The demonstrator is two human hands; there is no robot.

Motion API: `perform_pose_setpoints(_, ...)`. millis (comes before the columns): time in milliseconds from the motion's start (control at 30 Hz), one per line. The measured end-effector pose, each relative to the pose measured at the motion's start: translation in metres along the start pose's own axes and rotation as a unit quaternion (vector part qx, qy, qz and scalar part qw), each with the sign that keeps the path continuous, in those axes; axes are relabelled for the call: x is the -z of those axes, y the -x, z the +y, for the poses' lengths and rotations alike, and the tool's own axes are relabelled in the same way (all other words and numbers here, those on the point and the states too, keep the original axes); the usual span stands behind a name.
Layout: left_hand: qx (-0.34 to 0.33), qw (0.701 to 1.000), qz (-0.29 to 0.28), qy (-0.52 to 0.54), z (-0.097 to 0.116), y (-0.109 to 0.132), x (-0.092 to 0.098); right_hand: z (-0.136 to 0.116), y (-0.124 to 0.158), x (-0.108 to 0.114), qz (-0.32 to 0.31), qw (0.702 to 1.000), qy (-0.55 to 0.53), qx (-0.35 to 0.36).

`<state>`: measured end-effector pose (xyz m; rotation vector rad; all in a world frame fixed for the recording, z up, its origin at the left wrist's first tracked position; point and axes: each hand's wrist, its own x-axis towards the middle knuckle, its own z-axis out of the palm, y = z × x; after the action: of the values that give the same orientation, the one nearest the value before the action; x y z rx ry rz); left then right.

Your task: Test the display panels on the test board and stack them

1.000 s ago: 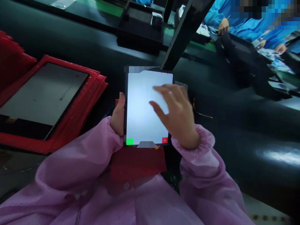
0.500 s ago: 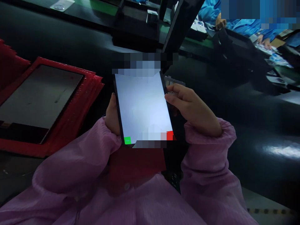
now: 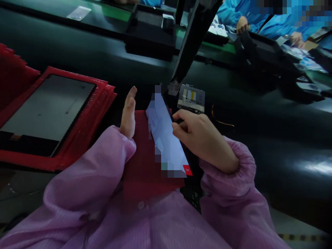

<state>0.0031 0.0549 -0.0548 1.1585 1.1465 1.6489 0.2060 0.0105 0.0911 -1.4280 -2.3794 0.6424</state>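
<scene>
A lit display panel (image 3: pixel 169 138) with a pale glowing face stands steeply tilted on its long edge in front of me. A red tab sticks out at its lower right corner. My right hand (image 3: pixel 204 138) pinches its right edge between thumb and fingers. My left hand (image 3: pixel 129 114) is upright with fingers stretched, apart from the panel on its left side. Beneath the panel lies a red sheet (image 3: pixel 141 155). Just beyond my right hand sits a small metal fixture (image 3: pixel 192 98) with a yellow-marked part. Part of the panel is blurred out.
At left, another display panel (image 3: pixel 49 110) rests on a stack of red sheets (image 3: pixel 103 103). A dark post (image 3: pixel 190 45) slants up behind the fixture. Black trays (image 3: pixel 151 31) stand at the back, where people in blue sleeves (image 3: pixel 230 12) work. A thin cable (image 3: pixel 220 121) lies right.
The display panel has turned from facing me to a steep tilt and come lower. My left hand has let go of its left edge; my right hand still grips the right edge.
</scene>
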Motion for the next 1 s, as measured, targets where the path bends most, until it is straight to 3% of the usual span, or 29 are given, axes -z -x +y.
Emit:
perform_pose_setpoints(167, 0.007, 0.997, -0.077, 0.012, 0.006, 0.0, -0.009, -0.01, 0.005, -0.01, -0.016, 1.0, 0.017, 0.003)
perform_pose_setpoints(333, -0.007, 1.0, -0.024, 0.017, 0.025, 0.001, -0.011, -0.019, 0.007, -0.021, -0.045, 0.998, 0.018, 0.03)
perform_pose_setpoints(500, -0.045, 0.999, -0.025, -0.001, 0.038, 0.004, -0.007, -0.025, 0.007, -0.031, -0.055, 0.997, 0.026, 0.049)
perform_pose_setpoints(667, -0.033, 0.999, -0.027, -0.028, 0.041, 0.006, -0.005, -0.02, 0.005, -0.016, -0.092, 0.993, -0.025, 0.063)
perform_pose_setpoints(733, -0.03, 0.999, -0.022, -0.022, 0.04, 0.005, -0.003, -0.006, -0.001, 0.0, -0.065, 0.994, -0.031, 0.077)
perform_pose_setpoints(867, -0.031, 0.999, -0.013, -0.012, 0.036, 0.005, -0.002, 0.052, -0.03, 0.022, 0.087, 0.994, 0.04, 0.046)
perform_pose_setpoints(933, -0.039, 0.999, -0.012, -0.017, 0.034, 0.005, -0.002, 0.089, -0.05, 0.019, 0.133, 0.987, 0.093, 0.004)
perform_pose_setpoints(1000, -0.049, 0.998, -0.01, -0.026, 0.032, 0.005, -0.002, 0.121, -0.069, 0.007, 0.126, 0.982, 0.137, -0.025)
